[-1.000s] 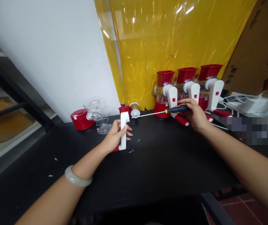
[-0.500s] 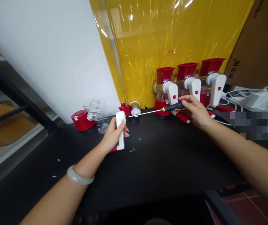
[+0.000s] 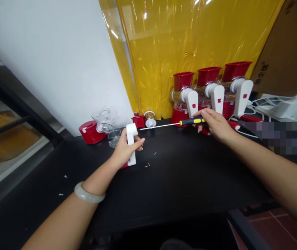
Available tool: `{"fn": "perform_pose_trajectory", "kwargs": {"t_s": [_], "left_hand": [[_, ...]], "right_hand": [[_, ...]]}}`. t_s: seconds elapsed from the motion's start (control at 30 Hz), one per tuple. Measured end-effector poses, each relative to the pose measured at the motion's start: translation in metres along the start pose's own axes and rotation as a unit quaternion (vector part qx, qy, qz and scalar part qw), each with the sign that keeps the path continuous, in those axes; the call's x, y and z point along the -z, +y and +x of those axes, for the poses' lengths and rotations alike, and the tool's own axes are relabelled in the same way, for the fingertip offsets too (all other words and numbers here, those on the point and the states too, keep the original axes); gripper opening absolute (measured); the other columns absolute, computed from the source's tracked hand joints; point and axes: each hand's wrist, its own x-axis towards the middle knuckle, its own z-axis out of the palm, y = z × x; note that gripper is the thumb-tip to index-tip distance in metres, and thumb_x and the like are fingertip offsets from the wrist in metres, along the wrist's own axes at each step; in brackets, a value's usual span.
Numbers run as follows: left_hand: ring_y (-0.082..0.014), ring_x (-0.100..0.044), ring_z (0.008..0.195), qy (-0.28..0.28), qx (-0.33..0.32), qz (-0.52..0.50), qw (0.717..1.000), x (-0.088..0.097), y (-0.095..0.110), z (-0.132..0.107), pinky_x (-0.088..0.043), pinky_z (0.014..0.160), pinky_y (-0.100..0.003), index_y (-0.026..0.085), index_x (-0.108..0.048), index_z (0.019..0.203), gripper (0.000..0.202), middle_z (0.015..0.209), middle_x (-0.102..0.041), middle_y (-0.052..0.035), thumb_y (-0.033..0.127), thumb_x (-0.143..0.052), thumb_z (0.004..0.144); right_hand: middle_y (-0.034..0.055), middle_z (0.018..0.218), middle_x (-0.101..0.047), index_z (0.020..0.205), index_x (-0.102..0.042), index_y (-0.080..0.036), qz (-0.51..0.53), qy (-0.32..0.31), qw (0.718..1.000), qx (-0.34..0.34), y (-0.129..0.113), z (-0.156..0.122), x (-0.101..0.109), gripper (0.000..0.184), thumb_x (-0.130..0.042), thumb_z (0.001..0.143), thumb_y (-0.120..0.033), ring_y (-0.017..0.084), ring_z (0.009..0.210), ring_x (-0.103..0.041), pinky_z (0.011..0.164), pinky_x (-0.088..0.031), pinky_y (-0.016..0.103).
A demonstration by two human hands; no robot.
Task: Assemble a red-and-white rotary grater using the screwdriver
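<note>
My left hand (image 3: 126,150) is wrapped round a white crank handle (image 3: 131,139) with a red end, standing upright on the black table (image 3: 179,180). In my right hand (image 3: 214,124) I grip a screwdriver (image 3: 174,124) by its black and yellow handle. Its long metal shaft lies nearly level and points left, and its tip is at the top of the white handle. A pale bangle (image 3: 88,196) circles my left wrist.
Three red and white hand-crank grinders (image 3: 211,92) stand in a row against yellow plastic sheeting (image 3: 190,38). A red base (image 3: 89,132), clear plastic parts (image 3: 106,121), a small red piece (image 3: 138,121) and a metal drum (image 3: 150,119) lie at the back left. White cables (image 3: 281,106) lie right.
The screwdriver has slid left, so its tip has reached the top of the white handle. My left hand has shifted the handle slightly up and left.
</note>
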Motion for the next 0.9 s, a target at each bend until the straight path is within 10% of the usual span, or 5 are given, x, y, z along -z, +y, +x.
{"fn": "perform_pose_trajectory", "kwargs": {"t_s": [0.4, 0.9], "left_hand": [[-0.0097, -0.058, 0.052, -0.037, -0.001, -0.036, 0.999, 0.0021, -0.0046, 0.0002, -0.056, 0.059, -0.029, 0.018, -0.051, 0.102, 0.046, 0.067, -0.057, 0.0077, 0.031, -0.081, 0.070], [-0.0061, -0.048, 0.040, -0.027, 0.016, -0.035, 0.999, 0.0023, -0.0055, 0.0005, -0.059, 0.056, -0.031, 0.016, -0.053, 0.103, 0.049, 0.058, -0.052, 0.0106, 0.035, -0.082, 0.068]], "right_hand": [[-0.0012, 0.081, -0.064, 0.101, -0.060, -0.028, 0.110, 0.027, 0.992, 0.050, 0.0008, 0.0046, 0.0018, 0.025, -0.067, 0.077, -0.031, 0.016, 0.068, -0.066, 0.063, -0.056, 0.030], [0.0033, 0.082, -0.071, 0.094, -0.066, -0.023, 0.090, -0.003, 0.994, 0.064, -0.0001, 0.0072, 0.0075, 0.038, -0.079, 0.074, -0.053, 0.017, 0.070, -0.070, 0.067, -0.061, 0.032]]}}
